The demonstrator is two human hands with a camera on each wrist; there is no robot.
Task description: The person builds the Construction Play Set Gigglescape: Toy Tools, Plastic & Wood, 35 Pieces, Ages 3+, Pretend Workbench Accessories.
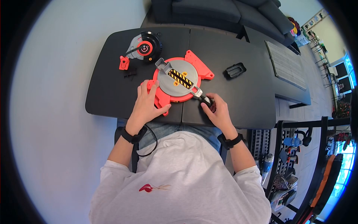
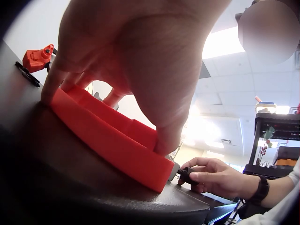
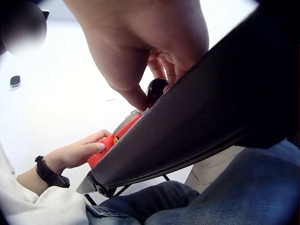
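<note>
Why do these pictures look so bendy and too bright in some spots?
Head view: corners black, the shelf rack bowed, probably from a wide lens; left wrist view: the ceiling light glaring white, the left hand shadowy, a round patch top right blurred; right wrist view: background washed out to white, the table dark.

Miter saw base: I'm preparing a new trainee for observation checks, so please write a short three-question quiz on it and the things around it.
1. Multiple choice: which hand holds the black knob of the miter saw base? A) left B) right C) both
2. True or false: the miter saw head is mounted on the base.
3. Fill in: the striped strip across the middle of the base is black and ____.

Key:
1. B, the right hand.
2. False; it lies apart from the base on the table.
3. Yellow.
</note>
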